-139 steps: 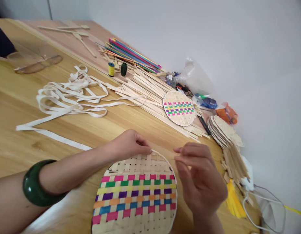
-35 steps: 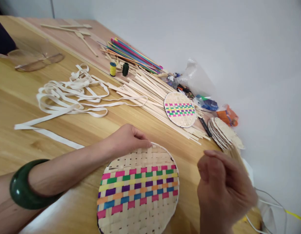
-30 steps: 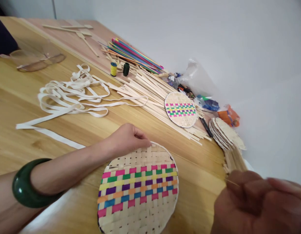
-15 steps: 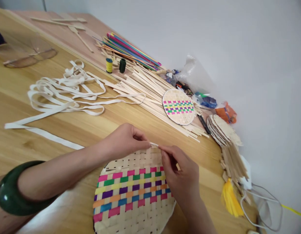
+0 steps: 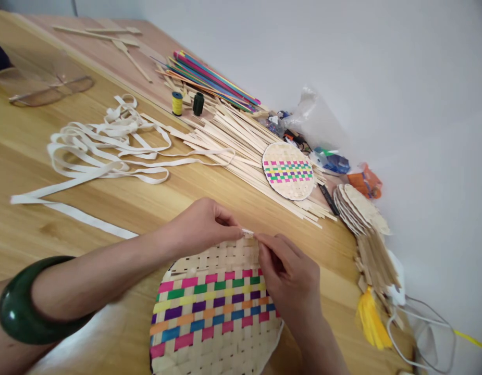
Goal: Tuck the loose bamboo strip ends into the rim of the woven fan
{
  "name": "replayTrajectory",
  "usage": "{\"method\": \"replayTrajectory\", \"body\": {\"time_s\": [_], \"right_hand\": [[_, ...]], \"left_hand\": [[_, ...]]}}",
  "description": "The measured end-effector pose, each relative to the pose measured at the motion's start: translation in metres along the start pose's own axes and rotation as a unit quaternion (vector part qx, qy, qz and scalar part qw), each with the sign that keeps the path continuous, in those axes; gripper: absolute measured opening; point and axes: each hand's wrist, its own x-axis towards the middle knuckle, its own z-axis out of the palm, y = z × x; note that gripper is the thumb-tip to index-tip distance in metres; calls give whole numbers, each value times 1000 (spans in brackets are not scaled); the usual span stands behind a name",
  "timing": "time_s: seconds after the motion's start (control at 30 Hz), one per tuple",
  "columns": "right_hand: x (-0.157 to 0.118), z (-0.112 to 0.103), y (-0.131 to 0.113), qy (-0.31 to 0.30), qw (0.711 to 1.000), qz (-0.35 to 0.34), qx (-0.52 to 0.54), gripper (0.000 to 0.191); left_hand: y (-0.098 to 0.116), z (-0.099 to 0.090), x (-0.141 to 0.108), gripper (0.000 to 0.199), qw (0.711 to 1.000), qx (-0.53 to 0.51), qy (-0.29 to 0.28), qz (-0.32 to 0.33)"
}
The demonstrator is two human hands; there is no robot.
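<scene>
A round woven bamboo panel [image 5: 213, 302] with pink, green, yellow, purple, orange and blue bands is tilted toward me. My left hand [image 5: 207, 224] is closed in a pinch at its top rim, on the white cloth tape [image 5: 247, 232] along the edge. Close by on the right, my right hand [image 5: 289, 273] pinches the same rim with thumb and forefinger; a short bit of tape shows between the two hands. The tape's long tail [image 5: 90, 219] runs from behind my left forearm to a loose tangle [image 5: 108, 140] on the table.
A smaller finished woven disc [image 5: 288, 172] rests on pale bamboo strips [image 5: 233, 140]. Coloured strips [image 5: 213, 78], a yellow spool [image 5: 177, 103] and a dark green spool [image 5: 198, 104] lie behind. Glasses [image 5: 49, 91] are at left; stacked fans [image 5: 358, 213] and a yellow tassel [image 5: 372, 317] at right.
The whole view has shifted very slightly to the right. Both hands keep their pinch at the top rim, with hardly any movement against the panel.
</scene>
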Motion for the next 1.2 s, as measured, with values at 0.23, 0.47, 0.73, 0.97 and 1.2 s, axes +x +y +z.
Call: {"method": "replayTrajectory", "body": {"time_s": [0.23, 0.47, 0.73, 0.97, 1.2], "right_hand": [[0, 0, 1, 0, 1000, -9, -3, 19], [1, 0, 3, 4, 999, -31, -43, 21], [2, -3, 0, -17, 990, -84, -116, 23], [1, -8, -9, -62, 972, -136, -179, 26], [-6, -2, -17, -74, 975, -97, -184, 26]], "left_hand": [[1, 0, 1, 16, 1000, 2, 3, -1], [0, 0, 1, 16, 1000, 6, 3, 3], [-1, 3, 0, 16, 999, 23, 11, 22], [-1, 9, -6, 22, 994, 96, 7, 42], [1, 10, -7, 21, 990, 131, 18, 56]]}}
